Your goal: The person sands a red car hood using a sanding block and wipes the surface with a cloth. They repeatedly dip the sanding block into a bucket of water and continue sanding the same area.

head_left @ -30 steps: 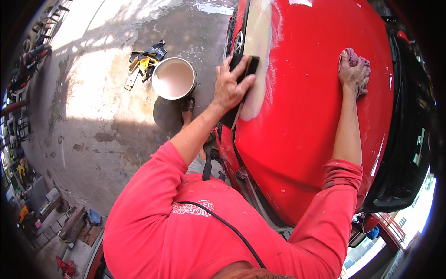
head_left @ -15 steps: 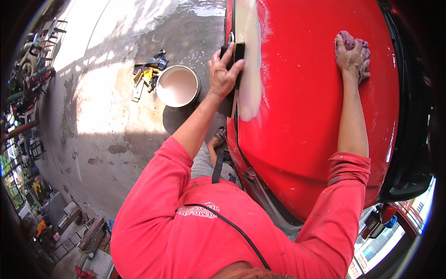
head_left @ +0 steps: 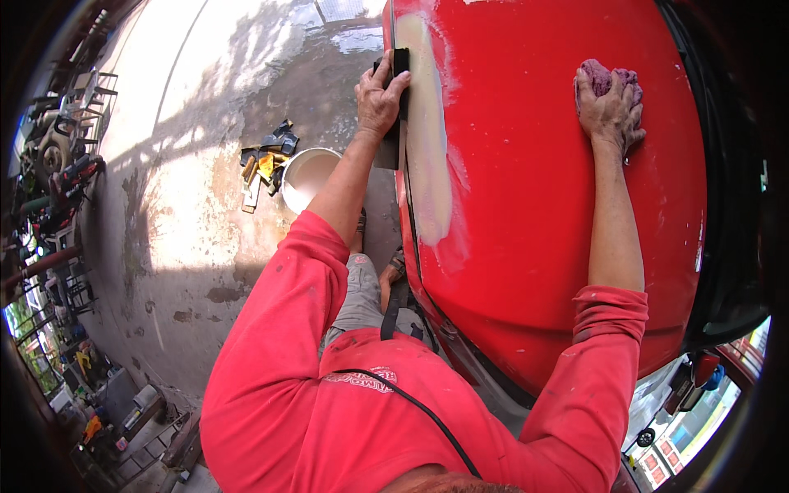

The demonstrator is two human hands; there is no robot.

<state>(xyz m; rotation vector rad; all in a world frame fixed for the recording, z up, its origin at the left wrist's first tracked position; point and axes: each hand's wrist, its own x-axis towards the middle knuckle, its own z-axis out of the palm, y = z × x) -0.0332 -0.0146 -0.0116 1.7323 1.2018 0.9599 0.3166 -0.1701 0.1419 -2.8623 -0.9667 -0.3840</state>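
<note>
A red car hood (head_left: 542, 197) fills the right half of the view, and a pale beige filler patch (head_left: 427, 148) runs along its left edge. My left hand (head_left: 378, 100) is closed on a black sanding block (head_left: 400, 64), which rests at the hood's edge beside the far part of the patch. Farther right, my right hand (head_left: 608, 117) presses a wet-looking purple cloth (head_left: 606, 76) against the red paint, its fingers curled over it. Part of the block is hidden behind my left fingers.
On the concrete floor (head_left: 189, 214) to the left stands a white bucket (head_left: 306, 177), partly covered by my left arm. Next to it lie black and yellow scraps and tools (head_left: 267, 160). Clutter lines the far left side. The dark windshield area (head_left: 731, 205) borders the hood on the right.
My left hand has slid the sanding block farther forward along the hood's left edge. My right hand stays on the cloth, with little movement over the hood. The whole view has shifted slightly.
</note>
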